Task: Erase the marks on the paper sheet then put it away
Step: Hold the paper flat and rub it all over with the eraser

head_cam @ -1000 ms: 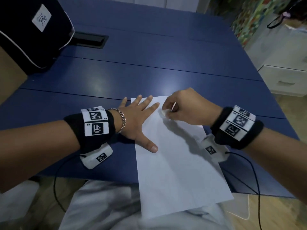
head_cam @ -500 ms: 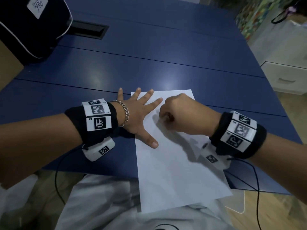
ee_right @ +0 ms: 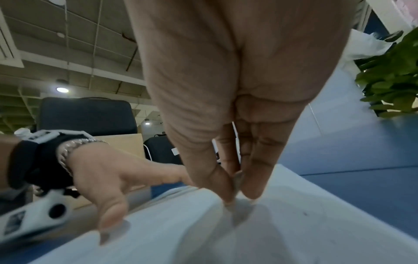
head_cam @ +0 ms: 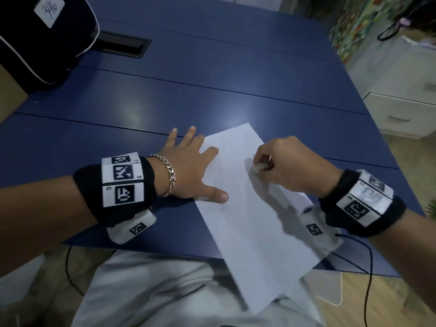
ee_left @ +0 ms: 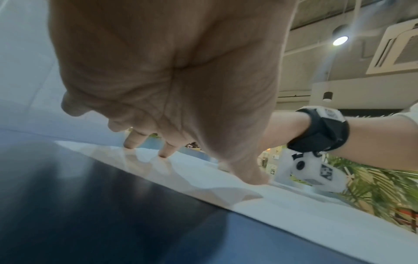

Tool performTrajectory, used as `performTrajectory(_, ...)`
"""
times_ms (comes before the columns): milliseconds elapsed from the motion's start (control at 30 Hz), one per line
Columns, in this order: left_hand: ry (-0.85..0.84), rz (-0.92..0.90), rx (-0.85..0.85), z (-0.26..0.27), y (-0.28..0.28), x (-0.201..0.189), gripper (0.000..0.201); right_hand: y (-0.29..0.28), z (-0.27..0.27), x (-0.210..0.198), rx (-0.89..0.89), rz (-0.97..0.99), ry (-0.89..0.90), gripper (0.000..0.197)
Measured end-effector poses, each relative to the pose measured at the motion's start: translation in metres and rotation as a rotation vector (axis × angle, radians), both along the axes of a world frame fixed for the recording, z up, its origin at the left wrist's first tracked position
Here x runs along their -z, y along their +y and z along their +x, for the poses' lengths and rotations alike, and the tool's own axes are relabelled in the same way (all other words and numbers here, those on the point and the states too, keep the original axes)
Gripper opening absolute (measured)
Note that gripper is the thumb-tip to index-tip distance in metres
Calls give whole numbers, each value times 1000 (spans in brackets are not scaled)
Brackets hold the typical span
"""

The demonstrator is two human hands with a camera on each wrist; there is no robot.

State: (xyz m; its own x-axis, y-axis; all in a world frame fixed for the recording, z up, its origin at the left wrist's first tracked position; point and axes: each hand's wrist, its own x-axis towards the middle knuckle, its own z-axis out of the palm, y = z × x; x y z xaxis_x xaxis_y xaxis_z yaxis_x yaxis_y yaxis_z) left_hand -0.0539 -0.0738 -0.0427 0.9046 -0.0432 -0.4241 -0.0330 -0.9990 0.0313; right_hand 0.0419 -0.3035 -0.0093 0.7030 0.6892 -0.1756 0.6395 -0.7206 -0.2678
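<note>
A white paper sheet [head_cam: 245,215] lies slanted on the blue table [head_cam: 212,90], its near end hanging over the table's front edge. My left hand [head_cam: 188,168] lies flat with spread fingers, thumb and forefinger pressing the sheet's left edge [ee_left: 226,189]. My right hand [head_cam: 283,166] pinches a small white eraser [head_cam: 256,168] and holds it down on the upper part of the sheet [ee_right: 282,223]. In the right wrist view the fingertips [ee_right: 228,194] close around the eraser, which is mostly hidden. No marks on the paper are clear enough to make out.
A black bag [head_cam: 35,36] with a white label sits at the table's far left corner, beside a dark cable slot [head_cam: 122,47]. White drawers [head_cam: 398,112] stand to the right of the table. Cables hang from both wrist units over my lap.
The sheet has turned, its far end swinging right. My right hand with the eraser has moved right across the paper. The left hand stays pressed on the left edge.
</note>
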Motion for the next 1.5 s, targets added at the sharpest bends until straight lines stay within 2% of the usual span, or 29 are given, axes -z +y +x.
performTrajectory(67,-87,11,44,-1,-1,-8,91,-3,4,1,-6,23,-14,10)
performTrajectory(100,-136,13,65,2,-1,-11,84,-4,6,0,-15,26,-7,9)
performTrajectory(133,-171,10,85,7,-1,-13,85,-4,8,-2,-21,20,2,9)
performTrajectory(200,-166,-35,118,22,-1,-14,106,0,11,-5,-34,-2,16,12)
performTrajectory(267,-59,-82,140,37,-1,-10,131,7,12,-8,-45,-10,17,18)
performTrajectory(300,-1,-96,145,43,-2,-7,136,11,13,-8,-49,1,18,21)
performTrajectory(400,86,-139,149,52,-3,1,139,19,14,-2,-67,36,3,25)
performTrajectory(533,101,-86,134,56,-4,3,145,23,10,3,-63,61,-51,19)
performTrajectory(633,107,-79,133,56,-4,3,146,29,-11,2,-199,50,-31,9)
performTrajectory(700,109,-74,129,57,-4,4,147,30,-12,-1,-250,3,-14,9)
performTrajectory(867,120,-64,119,57,-3,6,148,22,19,-3,-80,38,-89,18)
performTrajectory(1000,113,-68,129,57,-3,6,148,33,-14,1,-234,22,-54,9)
performTrajectory(1100,122,-46,130,57,-4,5,148,30,9,-3,-161,-39,-83,9)
performTrajectory(1167,129,-36,129,57,-5,3,148,25,25,-4,-71,-18,-116,19)
performTrajectory(1267,119,-44,129,57,-5,5,148,30,6,-2,-154,-28,-125,14)
performTrajectory(1367,112,-40,133,58,-5,5,147,36,-12,-3,-226,-56,-54,9)
performTrajectory(1500,126,-21,137,58,-5,6,147,22,31,-3,-25,-5,-89,17)
